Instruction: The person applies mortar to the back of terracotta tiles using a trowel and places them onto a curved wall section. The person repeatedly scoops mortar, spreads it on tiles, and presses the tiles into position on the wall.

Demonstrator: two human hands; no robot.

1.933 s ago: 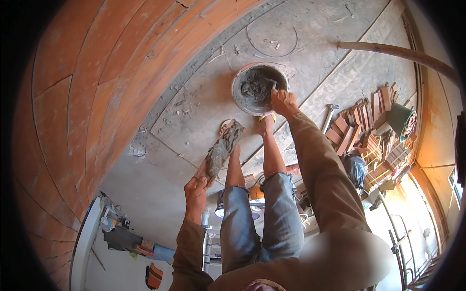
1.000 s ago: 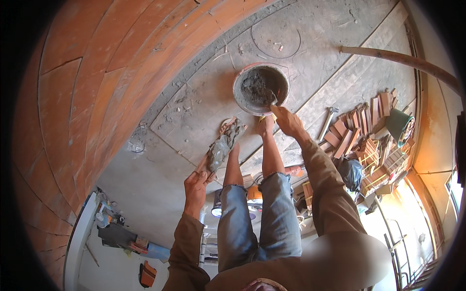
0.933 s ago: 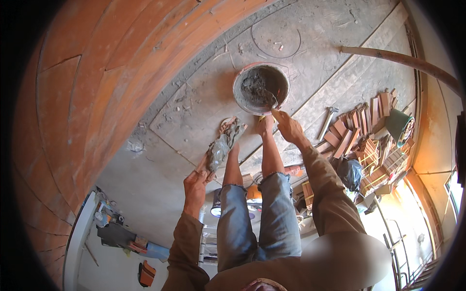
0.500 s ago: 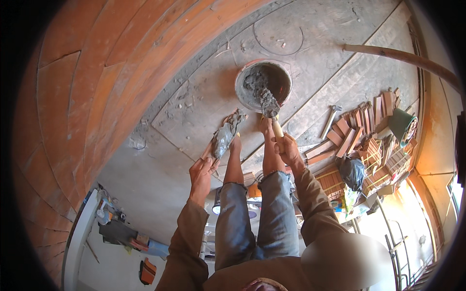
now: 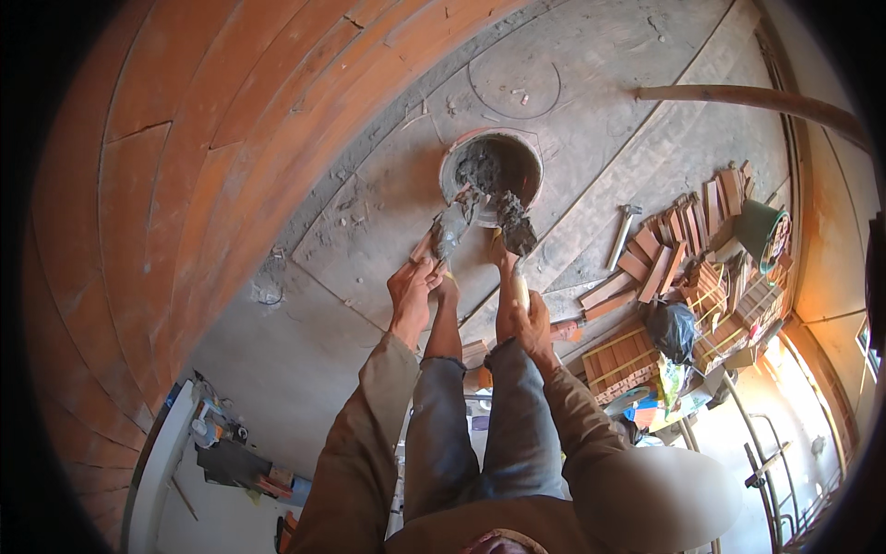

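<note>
Right hand (image 5: 532, 319), clenched around a trowel (image 5: 513, 242) loaded with wet mortar; the heaped load could slide off if the blade tilts. Left hand (image 5: 413, 288), clenched on a brick tile (image 5: 446, 235) already buttered with mortar, held just short of the mortar pan (image 5: 491, 166); a slack grip could drop it onto the concrete deck (image 5: 369, 212). Beyond, a hammer (image 5: 622, 233) lies by stacked brick tiles (image 5: 711, 268).

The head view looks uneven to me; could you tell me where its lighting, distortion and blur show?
In the head view, sunlight glares at the lower right beside the stacked tiles; the brick wall courses bend with the fisheye; a black rim rings the picture; the mortar pan stays sharp.
</note>
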